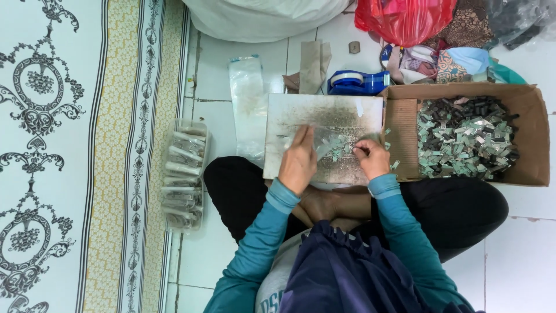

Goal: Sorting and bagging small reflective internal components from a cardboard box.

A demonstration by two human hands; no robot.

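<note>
A worn white board (324, 116) rests on my crossed legs. My left hand (297, 162) lies flat on it, fingers pressing a clear plastic sleeve (320, 142) against the board. My right hand (371, 157) is pinched on a small silver-green piece beside a little heap of the same small pieces (339, 148) on the board. An open cardboard box (538, 133) at my right holds a large pile of these small pieces (466, 136), silver, green and black.
A clear bag of filled packets (184, 174) lies on the tiled floor at my left, next to a patterned mat (52, 145). Behind the board sit a blue tape dispenser (356, 82), clear sleeves (248, 93), a red plastic bag (405, 20), cloth scraps and a white sack (260, 17).
</note>
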